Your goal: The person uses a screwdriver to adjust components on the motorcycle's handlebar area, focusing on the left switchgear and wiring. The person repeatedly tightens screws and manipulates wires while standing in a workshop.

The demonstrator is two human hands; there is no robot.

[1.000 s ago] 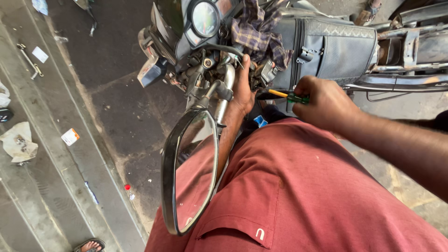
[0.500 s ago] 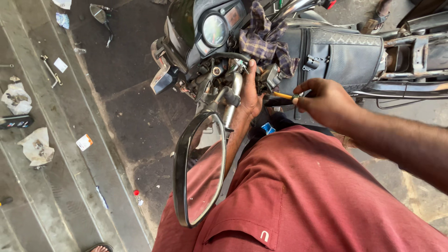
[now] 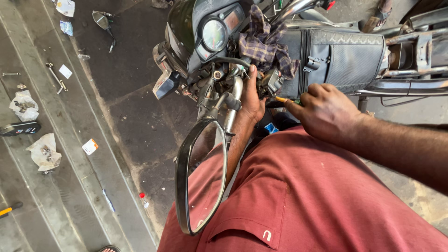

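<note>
My left hand (image 3: 250,95) grips the motorcycle's handlebar (image 3: 232,109) near the switch housing, thumb pointing up toward the checked cloth (image 3: 263,44). My right hand (image 3: 324,112) is closed around a small screwdriver (image 3: 285,100) with a yellow and green handle, its tip aimed left at the handlebar controls beside my left hand. The oval mirror (image 3: 203,175) stands on its stalk just below my left wrist. The round speedometer (image 3: 213,35) sits above.
A black padded tank cover (image 3: 340,58) lies right of the cloth. On the concrete floor at left are a spanner (image 3: 55,75), crumpled paper (image 3: 43,151), a loose mirror (image 3: 101,21) and a dark flat object (image 3: 19,128). My red shirt (image 3: 303,200) fills the lower frame.
The view has shifted, so the motorcycle and hands sit lower and further right. Both hands keep their grips; the right hand stays at the handlebar controls with the screwdriver.
</note>
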